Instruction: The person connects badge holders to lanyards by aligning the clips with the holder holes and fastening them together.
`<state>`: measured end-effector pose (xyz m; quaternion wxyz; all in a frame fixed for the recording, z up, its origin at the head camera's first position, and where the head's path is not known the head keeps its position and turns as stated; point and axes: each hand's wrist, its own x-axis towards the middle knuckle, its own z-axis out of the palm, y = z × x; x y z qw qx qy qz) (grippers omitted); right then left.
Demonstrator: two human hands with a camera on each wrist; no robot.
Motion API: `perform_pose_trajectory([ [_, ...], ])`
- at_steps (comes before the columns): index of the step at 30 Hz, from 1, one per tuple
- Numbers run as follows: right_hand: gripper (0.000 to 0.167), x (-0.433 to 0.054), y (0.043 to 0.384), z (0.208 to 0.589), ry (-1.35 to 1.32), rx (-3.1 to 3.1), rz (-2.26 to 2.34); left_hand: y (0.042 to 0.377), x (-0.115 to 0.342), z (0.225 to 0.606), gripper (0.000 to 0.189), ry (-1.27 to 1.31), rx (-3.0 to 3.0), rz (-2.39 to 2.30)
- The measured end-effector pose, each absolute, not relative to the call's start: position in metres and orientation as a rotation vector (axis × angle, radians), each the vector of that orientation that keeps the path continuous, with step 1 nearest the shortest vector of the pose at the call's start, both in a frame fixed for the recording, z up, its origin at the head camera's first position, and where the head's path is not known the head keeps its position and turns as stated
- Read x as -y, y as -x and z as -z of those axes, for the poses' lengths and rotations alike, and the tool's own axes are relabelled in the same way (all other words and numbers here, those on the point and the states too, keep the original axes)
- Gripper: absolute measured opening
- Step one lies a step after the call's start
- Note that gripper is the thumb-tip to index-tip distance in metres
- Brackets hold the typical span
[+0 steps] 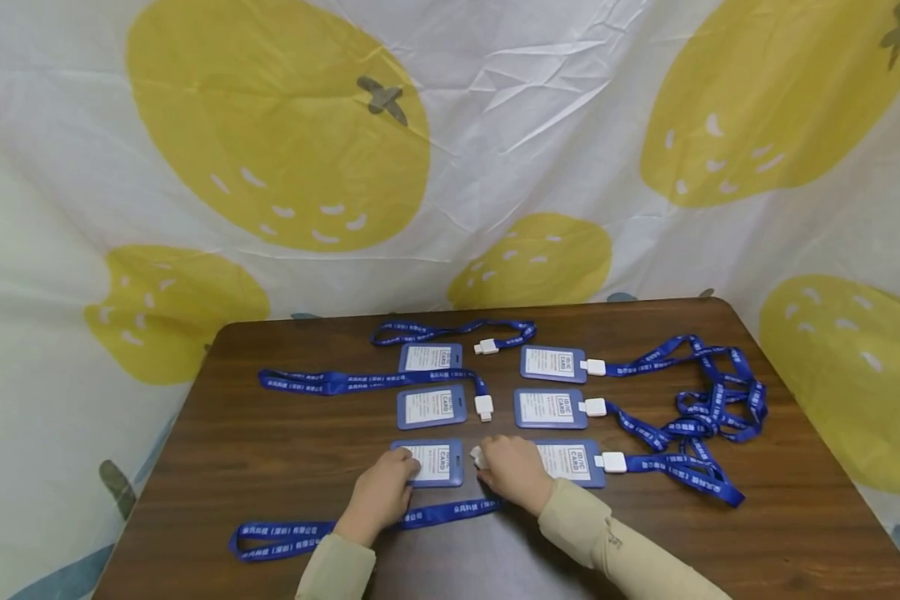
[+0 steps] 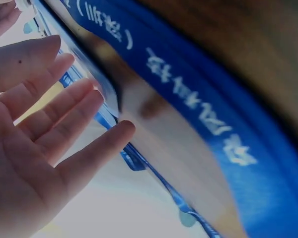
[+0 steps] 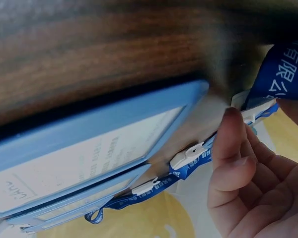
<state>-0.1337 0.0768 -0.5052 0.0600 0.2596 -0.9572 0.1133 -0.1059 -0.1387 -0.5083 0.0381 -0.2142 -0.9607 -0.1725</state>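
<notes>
My left hand (image 1: 381,492) touches the left end of the front-left blue badge holder (image 1: 450,479), its fingers loosely extended in the left wrist view. To the right of this holder, my right hand (image 1: 516,471) pinches the white clip (image 1: 477,457) of a blue lanyard (image 1: 446,513). That clip lies close to the holder's slotted end, apart from it. The lanyard strap runs left across the table, passing under my left wrist. In the right wrist view, thumb and fingertips meet around the clip (image 3: 260,106), partly hiding it.
Two more left-column badge holders (image 1: 431,407) lie behind, with loose lanyards (image 1: 367,382) near them. On the right, three holders (image 1: 551,408) are joined by white clips to lanyards (image 1: 708,425) bunched together. A patterned curtain (image 1: 450,167) hangs behind the brown table (image 1: 217,450).
</notes>
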Motion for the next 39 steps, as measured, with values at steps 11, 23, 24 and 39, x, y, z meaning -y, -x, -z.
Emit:
perform_pose_trajectory([
  [11,0.018,-0.074,0.134,0.508,-0.741,2.858,-0.394,0.112,0.128,0.501,0.020,0.596,3.053,0.448],
  [23,0.016,-0.073,0.133,0.508,-0.764,2.858,-0.427,0.111,0.128,0.499,0.021,0.588,3.085,0.488],
  [24,0.016,-0.073,0.133,0.507,-0.767,2.864,-0.426,0.111,0.128,0.500,0.021,0.591,3.084,0.487],
  [39,0.014,-0.080,0.138,0.504,-0.945,2.756,-0.399,0.112,0.127,0.501,0.029,0.594,3.058,0.409],
])
